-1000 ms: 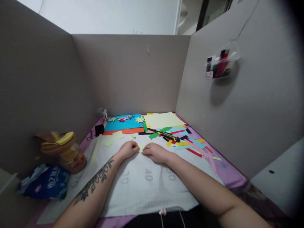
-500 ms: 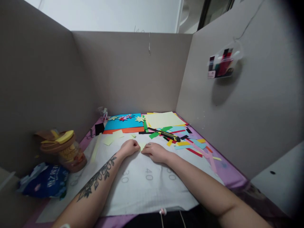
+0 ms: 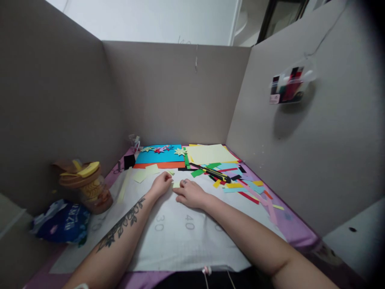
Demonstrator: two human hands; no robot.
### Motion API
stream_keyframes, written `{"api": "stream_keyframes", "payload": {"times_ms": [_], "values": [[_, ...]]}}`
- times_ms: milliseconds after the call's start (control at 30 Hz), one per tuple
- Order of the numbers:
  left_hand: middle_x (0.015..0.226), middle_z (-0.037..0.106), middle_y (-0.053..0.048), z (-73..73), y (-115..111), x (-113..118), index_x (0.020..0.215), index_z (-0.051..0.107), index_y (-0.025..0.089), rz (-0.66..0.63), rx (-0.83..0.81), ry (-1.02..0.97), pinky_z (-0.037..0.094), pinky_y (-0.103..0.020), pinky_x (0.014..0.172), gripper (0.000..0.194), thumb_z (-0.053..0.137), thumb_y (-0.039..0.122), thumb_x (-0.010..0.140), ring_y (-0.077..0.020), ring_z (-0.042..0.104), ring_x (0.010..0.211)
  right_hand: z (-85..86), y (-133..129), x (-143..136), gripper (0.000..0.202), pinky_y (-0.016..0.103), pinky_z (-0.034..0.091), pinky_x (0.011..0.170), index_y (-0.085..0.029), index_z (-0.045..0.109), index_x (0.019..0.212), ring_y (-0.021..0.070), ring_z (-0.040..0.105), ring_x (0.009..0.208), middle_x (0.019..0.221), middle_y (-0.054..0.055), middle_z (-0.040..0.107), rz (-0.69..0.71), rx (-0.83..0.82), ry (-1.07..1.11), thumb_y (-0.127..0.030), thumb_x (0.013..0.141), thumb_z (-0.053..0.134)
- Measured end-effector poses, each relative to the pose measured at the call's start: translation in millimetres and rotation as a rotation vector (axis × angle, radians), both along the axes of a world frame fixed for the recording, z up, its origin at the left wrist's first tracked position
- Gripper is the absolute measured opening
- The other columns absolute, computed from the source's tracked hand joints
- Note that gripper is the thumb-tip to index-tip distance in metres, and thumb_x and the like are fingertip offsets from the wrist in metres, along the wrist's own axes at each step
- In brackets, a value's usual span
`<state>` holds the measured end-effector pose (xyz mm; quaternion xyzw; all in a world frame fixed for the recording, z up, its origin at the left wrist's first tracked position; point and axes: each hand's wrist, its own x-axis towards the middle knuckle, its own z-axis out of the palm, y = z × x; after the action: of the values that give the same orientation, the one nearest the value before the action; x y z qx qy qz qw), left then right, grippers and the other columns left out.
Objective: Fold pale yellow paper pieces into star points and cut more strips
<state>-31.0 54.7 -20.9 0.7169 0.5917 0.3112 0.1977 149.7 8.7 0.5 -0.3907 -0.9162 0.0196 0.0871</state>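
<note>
We have two bare hands at the middle of one white mat point(image 3: 180, 249). One pale slip point(image 3: 176, 184) lies between them, partly under the right hand point(image 3: 191, 194), whose fingers rest against it; we cannot tell whether they grip or only press. Our left hand point(image 3: 162, 183) is just left of the slip, fingers curled, thumb toward the fingertips; whether it grasps anything, we cannot tell. One small scrap point(image 3: 171, 173) sits just beyond it. Farther left we count two pale pieces point(image 3: 140, 175) and one long pale strip point(image 3: 125, 186). At the far side, one blue sheet point(image 3: 159, 157) bears two pale stars point(image 3: 180, 151), with coloured ones between, too bunched to count. One cutter point(image 3: 221, 176) lies right of them, among colored strips point(image 3: 249, 197) overlapping past counting. At left stand one cup point(image 3: 95, 196) and one blue packet point(image 3: 61, 222).
</note>
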Motion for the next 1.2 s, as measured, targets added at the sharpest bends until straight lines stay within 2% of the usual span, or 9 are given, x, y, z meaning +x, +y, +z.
{"api": "stream_keyframes", "payload": {"times_ms": [133,267,433,567,700,833,1033,1200], "values": [[0.08,0.062,-0.001,-0.9,-5,-1,0.081,0.054,0.017,0.007,0.022,-0.065,0.044,-0.023,0.066,0.014,0.043,0.01,0.074,-0.013,0.057,0.07,-5.2,4,-8,0.04,0.036,0.035,0.078,-0.03,0.057,0.12,0.0248,0.044,0.094,0.1,0.009,0.054,-0.045,-0.018,-0.012,-0.049,0.086,0.049],[0.083,0.064,-0.002,2.2,-15,0,0.08,0.058,0.017,-0.064,0.053,-0.069,0.045,-0.025,0.071,0.019,0.043,0.009,0.073,-0.014,0.058,0.074,-14.0,4,-1,0.042,0.038,0.036,0.081,-0.029,0.056,0.122,0.0244,0.044,0.094,0.099,0.009,0.053,-0.027,-0.012,0.1,-0.048,0.085,0.052],[0.085,0.067,-0.004,6.3,-26,0,0.077,0.069,0.018,-0.241,0.058,0.096,0.045,-0.026,0.078,0.024,0.046,0.011,0.073,-0.0167,0.06,0.082,-16.5,6,16,0.025,0.033,0.039,0.084,-0.022,0.067,0.106,0.0194,0.048,0.091,0.095,0.007,0.056,0.108,-0.028,0.25,-0.03,0.086,0.054],[0.088,0.068,-0.004,10.3,-28,-1,0.08,0.073,0.02,-0.332,0.061,0.183,0.045,-0.025,0.079,0.028,0.047,0.01,0.073,-0.0168,0.061,0.084,-12.6,7,27,0.02,0.031,0.042,0.083,-0.02,0.071,0.097,0.0182,0.053,0.09,0.096,0.007,0.061,0.14,-0.068,0.283,-0.024,0.083,0.057],[0.09,0.068,-0.003,15.5,-30,-2,0.082,0.074,0.02,-0.395,0.069,0.238,0.044,-0.024,0.081,0.033,0.045,0.007,0.072,-0.016,0.061,0.084,-9.8,7,34,0.02,0.029,0.042,0.086,-0.02,0.071,0.096,0.0176,0.056,0.093,0.099,0.006,0.062,0.166,-0.125,0.299,-0.024,0.083,0.057],[0.1,0.065,-0.003,21.8,-37,-2,0.086,0.074,0.025,-0.486,0.143,0.414,0.042,-0.027,0.084,0.034,0.046,0.01,0.075,-0.0183,0.058,0.091,-9.0,5,35,0.023,0.03,0.041,0.089,-0.021,0.069,0.103,0.0177,0.055,0.097,0.102,0.007,0.062,0.178,-0.119,0.293,-0.022,0.083,0.056],[0.102,0.063,-0.004,24.6,-45,1,0.097,0.072,0.029,-0.487,0.121,0.501,0.041,-0.028,0.083,0.035,0.045,0.016,0.081,-0.0196,0.055,0.094,-9.4,5,33,0.024,0.032,0.042,0.087,-0.021,0.067,0.103,0.0192,0.054,0.096,0.1,0.007,0.062,0.186,-0.083,0.256,-0.021,0.081,0.058],[0.094,0.065,-0.006,30.8,-50,7,0.094,0.072,0.028,-0.482,0.144,0.577,0.041,-0.031,0.081,0.032,0.046,0.017,0.081,-0.021,0.055,0.091,-8.8,6,32,0.022,0.031,0.041,0.085,-0.021,0.069,0.1,0.018,0.055,0.092,0.096,0.006,0.063,0.13,-0.027,0.212,-0.023,0.085,0.053]]}}
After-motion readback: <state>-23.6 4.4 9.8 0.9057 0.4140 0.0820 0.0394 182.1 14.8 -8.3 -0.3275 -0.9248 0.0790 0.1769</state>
